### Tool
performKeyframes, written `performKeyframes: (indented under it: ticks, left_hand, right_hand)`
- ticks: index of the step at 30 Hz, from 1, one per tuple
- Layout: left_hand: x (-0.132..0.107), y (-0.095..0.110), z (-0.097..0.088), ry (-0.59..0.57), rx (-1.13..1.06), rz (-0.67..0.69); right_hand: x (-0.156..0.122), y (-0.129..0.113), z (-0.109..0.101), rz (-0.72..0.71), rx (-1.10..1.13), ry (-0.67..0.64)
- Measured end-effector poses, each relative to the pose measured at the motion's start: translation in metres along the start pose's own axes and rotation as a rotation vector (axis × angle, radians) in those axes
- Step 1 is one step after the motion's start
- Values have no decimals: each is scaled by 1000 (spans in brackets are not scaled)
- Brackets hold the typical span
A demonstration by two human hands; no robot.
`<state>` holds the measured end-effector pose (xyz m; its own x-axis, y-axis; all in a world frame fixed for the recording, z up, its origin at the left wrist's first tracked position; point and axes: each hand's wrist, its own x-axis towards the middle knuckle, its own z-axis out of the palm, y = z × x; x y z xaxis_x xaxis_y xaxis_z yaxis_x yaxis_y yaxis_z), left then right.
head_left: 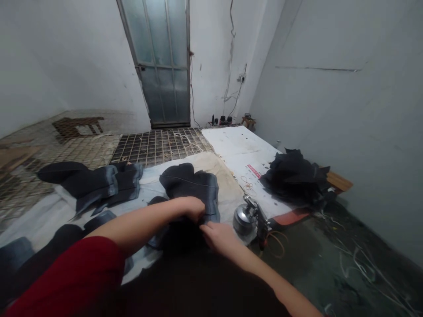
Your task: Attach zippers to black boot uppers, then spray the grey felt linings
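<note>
A dark cut fabric piece with a faded blue edge [190,182] lies on the pale cloth in front of me. Over its near right edge, my left hand [195,208] is closed, fingers curled down onto the dark fabric. My right hand [220,236] pinches fabric at the same edge, close beside the left. The fingertips of both are partly hidden. Just right of my right hand is a spray gun with a round metal cup [243,220]. More dark pieces with blue edges [87,182] lie to the left.
A pile of dark fabric pieces [294,176] sits on a white board [231,143] at the right. Pale cloth [228,180] covers part of the wire mesh surface [148,147]. A metal door [161,66] stands behind. Loose cords [363,268] lie on the floor.
</note>
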<state>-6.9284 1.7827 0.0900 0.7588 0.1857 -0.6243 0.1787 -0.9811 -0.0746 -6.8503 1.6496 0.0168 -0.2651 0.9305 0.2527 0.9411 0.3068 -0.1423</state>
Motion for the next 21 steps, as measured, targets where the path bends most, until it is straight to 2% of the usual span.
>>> performKeyframes:
  ticks: [7,11,13,15,19,21]
  left_hand:
    - [8,-19,-3,-127,-83,135]
    - [10,-20,-2,-122,-143,154]
    - [7,-25,-7,-66,-163,117]
    - [2,-37,-18,28,-159,36]
    - [-17,-83,-61,235,-93,-196]
    - [-25,-99,-79,298,-68,-239]
  right_hand:
    - [3,-4,8,62,-79,131]
    - [9,-5,14,52,-136,160]
    - [10,-4,16,39,-155,166]
    - [10,-4,19,15,-161,176]
    - [11,-2,26,-69,-121,165]
    - [12,-1,30,-65,-102,140]
